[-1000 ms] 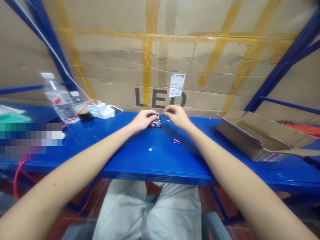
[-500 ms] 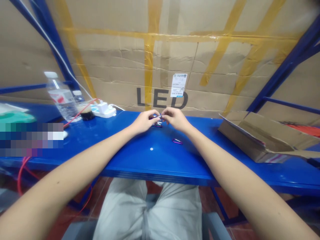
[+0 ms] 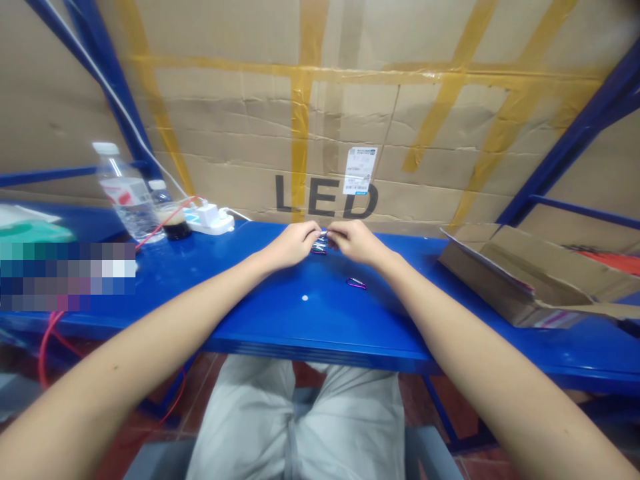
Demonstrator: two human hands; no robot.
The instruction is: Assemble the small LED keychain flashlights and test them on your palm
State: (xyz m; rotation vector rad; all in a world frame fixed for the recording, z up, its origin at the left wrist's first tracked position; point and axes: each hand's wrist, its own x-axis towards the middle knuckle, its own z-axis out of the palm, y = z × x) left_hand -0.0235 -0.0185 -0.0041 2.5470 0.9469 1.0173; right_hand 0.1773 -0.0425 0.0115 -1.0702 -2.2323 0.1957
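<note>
Both arms reach across a blue metal table [image 3: 260,313]. My left hand [image 3: 291,243] and my right hand [image 3: 357,241] meet at the table's far side, fingers pinched together on a small bunch of purple and silver clips [image 3: 319,247]. The fingertips almost touch over the bunch. One loose purple clip [image 3: 356,283] lies on the table just below my right wrist. A small white dot [image 3: 305,298] sits on the table nearer to me.
A clear water bottle [image 3: 127,193], a dark cup [image 3: 173,217] and a white power strip [image 3: 209,219] with a red cable stand at the left. An open cardboard box [image 3: 530,280] lies at the right. A taped cardboard wall marked LED [image 3: 325,197] closes the back.
My hands have drawn closer together over the clip bunch. The view has shifted slightly; the loose clip stays where it was.
</note>
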